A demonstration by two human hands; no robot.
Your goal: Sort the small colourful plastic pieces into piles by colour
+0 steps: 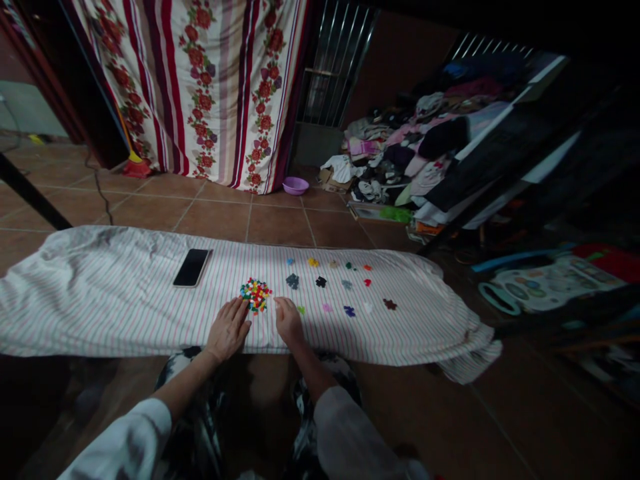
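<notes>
A pile of tiny mixed-colour pieces (257,295) lies on the striped cloth (125,293). My left hand (230,328) rests flat at the pile's near left edge, fingers stretched out. Just right of the pile, my right hand (289,321) is closed with thumb and forefinger together; whatever they pinch is too small to make out. Sorted by colour, small clusters spread to the right: dark grey pieces (293,281), black pieces (321,282), yellow pieces (313,262), dark blue pieces (349,311) and brown pieces (390,304) among several others. Lime green pieces (301,310) sit beside my right hand, partly hidden.
A smartphone (191,268) lies on the cloth left of the pile. Beyond the table are a floral curtain (220,93), a purple basin (295,185) and a heap of clothes (405,147). A toy-like plastic panel (535,283) stands at the right.
</notes>
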